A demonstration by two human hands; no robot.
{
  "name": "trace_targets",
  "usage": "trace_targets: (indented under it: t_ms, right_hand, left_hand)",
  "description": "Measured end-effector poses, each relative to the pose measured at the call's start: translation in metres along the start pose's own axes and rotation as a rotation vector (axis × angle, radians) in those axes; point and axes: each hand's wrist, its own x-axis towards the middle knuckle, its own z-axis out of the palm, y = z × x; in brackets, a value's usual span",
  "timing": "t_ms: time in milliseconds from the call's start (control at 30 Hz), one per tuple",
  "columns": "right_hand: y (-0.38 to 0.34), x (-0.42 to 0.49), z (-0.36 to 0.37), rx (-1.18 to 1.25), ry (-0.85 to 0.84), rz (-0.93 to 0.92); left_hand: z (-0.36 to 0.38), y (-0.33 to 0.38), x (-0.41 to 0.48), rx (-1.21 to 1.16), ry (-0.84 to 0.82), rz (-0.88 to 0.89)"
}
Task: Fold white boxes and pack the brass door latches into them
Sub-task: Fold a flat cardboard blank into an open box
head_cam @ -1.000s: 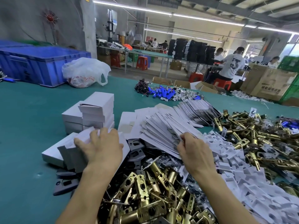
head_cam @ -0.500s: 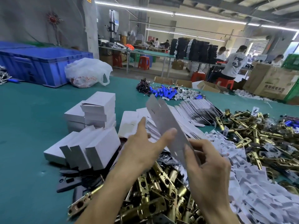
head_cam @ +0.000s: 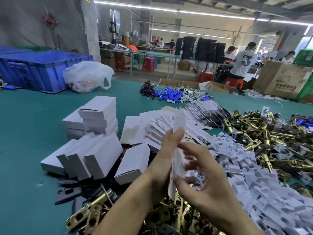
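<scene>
A flat white box blank (head_cam: 178, 160) stands nearly upright between my hands, over the near pile of brass latches (head_cam: 169, 216). My left hand (head_cam: 166, 155) holds it along its left side, fingers stretched up to its upper part. My right hand (head_cam: 201, 180) grips its lower right side, blurred by motion. Behind lies a fanned heap of flat box blanks (head_cam: 162, 128). Folded white boxes (head_cam: 100, 153) lie and stack at the left. More brass latches (head_cam: 264, 138) spread at the right.
A heap of small white card inserts (head_cam: 250, 175) covers the right foreground. Black plates (head_cam: 67, 192) lie by the folded boxes. Farther back are blue parts (head_cam: 169, 95), a white plastic bag (head_cam: 86, 77) and a blue crate (head_cam: 37, 68). People work at far benches.
My left hand left the folded boxes and my right lifted a blank off the heap. Both hands now hold it closer to me and more upright.
</scene>
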Motion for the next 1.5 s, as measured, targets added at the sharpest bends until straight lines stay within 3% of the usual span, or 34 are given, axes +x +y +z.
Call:
trace_targets:
  t_ms: [200,267,400,533,867,1200,1500]
  right_hand:
    - [0.013,0.010,0.001,-0.296,-0.042,-0.071]
    - [0.016,0.013,0.002,-0.289,-0.015,-0.088]
    - [0.012,0.014,-0.006,-0.054,-0.133,-0.043]
    - [0.012,0.014,-0.004,-0.204,-0.158,-0.120]
    - [0.010,0.017,0.003,-0.311,-0.100,-0.176]
    - [0.013,0.019,0.006,-0.379,-0.004,-0.275]
    - [0.009,0.018,0.008,-0.357,0.300,-0.295]
  left_hand:
    - [-0.002,-0.006,0.005,-0.040,0.010,0.028]
    - [-0.005,-0.008,0.007,-0.054,0.023,0.017]
    - [-0.010,-0.007,0.009,-0.104,0.032,-0.022]
    - [-0.016,-0.004,0.009,-0.196,0.034,-0.051]
    - [-0.020,0.003,0.009,-0.335,-0.012,-0.135]
    - [-0.014,0.001,0.009,-0.329,-0.016,-0.103]
    - [-0.014,0.001,0.013,-0.084,-0.001,0.030]
